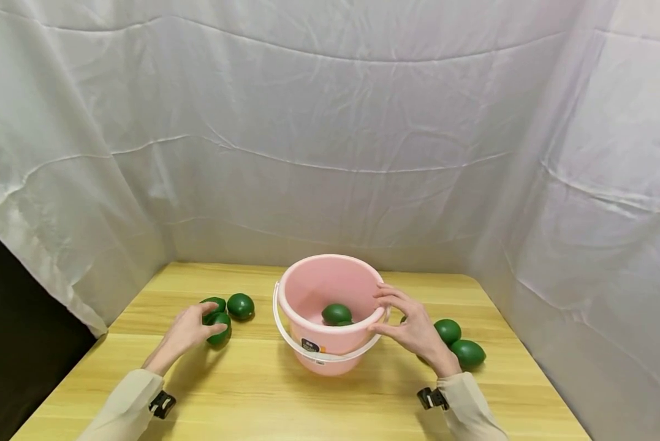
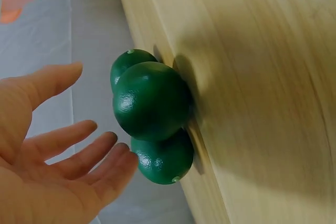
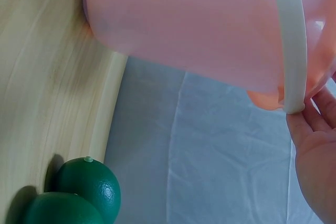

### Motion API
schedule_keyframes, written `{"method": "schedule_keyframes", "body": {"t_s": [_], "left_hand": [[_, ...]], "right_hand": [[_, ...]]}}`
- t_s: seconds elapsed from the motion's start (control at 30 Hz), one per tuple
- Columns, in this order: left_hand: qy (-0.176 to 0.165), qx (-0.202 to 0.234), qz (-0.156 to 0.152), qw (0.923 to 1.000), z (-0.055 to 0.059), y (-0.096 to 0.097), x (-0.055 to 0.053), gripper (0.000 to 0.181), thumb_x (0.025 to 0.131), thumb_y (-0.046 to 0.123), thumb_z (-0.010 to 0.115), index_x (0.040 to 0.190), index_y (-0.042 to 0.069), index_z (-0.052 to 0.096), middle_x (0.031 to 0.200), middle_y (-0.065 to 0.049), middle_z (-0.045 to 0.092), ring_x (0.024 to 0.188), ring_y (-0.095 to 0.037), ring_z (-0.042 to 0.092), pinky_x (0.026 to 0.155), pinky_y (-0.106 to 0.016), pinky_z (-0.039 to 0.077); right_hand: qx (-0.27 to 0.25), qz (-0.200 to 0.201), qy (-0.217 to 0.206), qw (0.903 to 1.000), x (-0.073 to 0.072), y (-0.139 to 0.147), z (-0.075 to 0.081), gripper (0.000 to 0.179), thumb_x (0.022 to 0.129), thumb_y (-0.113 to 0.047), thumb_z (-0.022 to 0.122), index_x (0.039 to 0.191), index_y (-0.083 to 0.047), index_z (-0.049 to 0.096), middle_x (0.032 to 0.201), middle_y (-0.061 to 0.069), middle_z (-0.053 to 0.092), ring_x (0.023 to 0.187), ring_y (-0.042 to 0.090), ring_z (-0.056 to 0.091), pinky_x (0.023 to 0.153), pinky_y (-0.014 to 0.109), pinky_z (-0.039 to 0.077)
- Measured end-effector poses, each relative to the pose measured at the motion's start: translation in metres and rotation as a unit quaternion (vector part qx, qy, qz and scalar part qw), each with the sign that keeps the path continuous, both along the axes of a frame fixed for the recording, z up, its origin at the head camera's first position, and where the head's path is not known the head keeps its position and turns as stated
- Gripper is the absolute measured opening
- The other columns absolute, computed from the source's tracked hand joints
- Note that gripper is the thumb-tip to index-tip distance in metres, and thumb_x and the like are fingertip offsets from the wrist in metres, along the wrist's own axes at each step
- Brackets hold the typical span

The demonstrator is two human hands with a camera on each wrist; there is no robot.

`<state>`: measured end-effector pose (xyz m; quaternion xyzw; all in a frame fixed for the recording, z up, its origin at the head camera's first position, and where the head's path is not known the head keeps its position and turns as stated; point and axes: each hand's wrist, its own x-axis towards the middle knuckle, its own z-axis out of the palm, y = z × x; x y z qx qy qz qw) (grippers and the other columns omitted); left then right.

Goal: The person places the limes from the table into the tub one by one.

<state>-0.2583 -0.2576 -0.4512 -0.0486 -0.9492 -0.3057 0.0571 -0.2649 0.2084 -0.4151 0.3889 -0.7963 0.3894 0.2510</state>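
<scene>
Gripping the upright pink bucket (image 1: pixel 341 339) at its right side, the right hand (image 1: pixel 415 327) sets thumb and fingers on the upper edge. The left hand (image 1: pixel 189 334), its fingers relaxed (and holding nothing), lies just beside three green fruits (image 1: pixel 241 306) on the left of the worktop (image 1: pixel 241 392). Further fruits (image 1: pixel 336 313) rest inside the bucket; others (image 1: pixel 467 353) lie to its right.

A light wooden table (image 1: pixel 241 398) with streaky grain spans the foreground. Pale, creased cloth (image 1: pixel 330 110) hangs behind it and at both sides; a black surface (image 1: pixel 21 349) shows at lower left.
</scene>
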Motion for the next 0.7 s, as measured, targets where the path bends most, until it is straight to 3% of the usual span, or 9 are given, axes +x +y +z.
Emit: {"method": "schedule_keyframes", "body": {"t_s": [0.27,0.4,0.57,0.7], "left_hand": [[-0.007,-0.003,-0.008,0.9999,-0.008,0.0,-0.002,0.065,0.086,0.023,0.074,0.135,-0.011,0.048,0.132,-0.036,0.052,0.111,-0.05,0.057,0.089,-0.058,0.052],[0.008,-0.017,-0.018,0.9997,-0.01,0.003,-0.004,0.066,0.084,0.022,0.076,0.135,-0.01,0.048,0.131,-0.036,0.052,0.108,-0.05,0.058,0.086,-0.059,0.053],[0.023,-0.035,-0.021,0.9989,-0.014,0.007,-0.003,0.062,0.082,0.022,0.078,0.131,-0.006,0.052,0.132,-0.036,0.049,0.108,-0.051,0.056,0.083,-0.061,0.052],[0.02,-0.037,-0.024,0.9988,-0.016,0.009,-0.002,0.062,0.082,0.021,0.078,0.132,-0.005,0.052,0.135,-0.037,0.045,0.109,-0.052,0.054,0.083,-0.063,0.051]], "right_hand": [[0.003,-0.01,-0.006,0.9999,0.002,-0.002,0.001,0.045,0.065,-0.012,0.09,0.106,-0.012,0.071,0.125,0.011,0.064,0.125,0.035,0.055,0.109,0.016,0.038],[0.002,-0.012,-0.005,0.9999,0.002,-0.002,0.002,0.045,0.065,-0.009,0.09,0.106,-0.01,0.071,0.125,0.014,0.064,0.124,0.038,0.055,0.109,0.015,0.037],[-0.001,-0.002,0.002,1.0,-0.002,0.001,-0.003,0.043,0.068,-0.015,0.089,0.107,-0.016,0.071,0.125,0.008,0.064,0.126,0.033,0.055,0.11,0.016,0.038],[-0.003,0.002,0.003,1.0,-0.003,0.001,-0.004,0.042,0.069,-0.016,0.089,0.107,-0.016,0.071,0.124,0.011,0.064,0.126,0.033,0.055,0.11,0.017,0.037]]}}
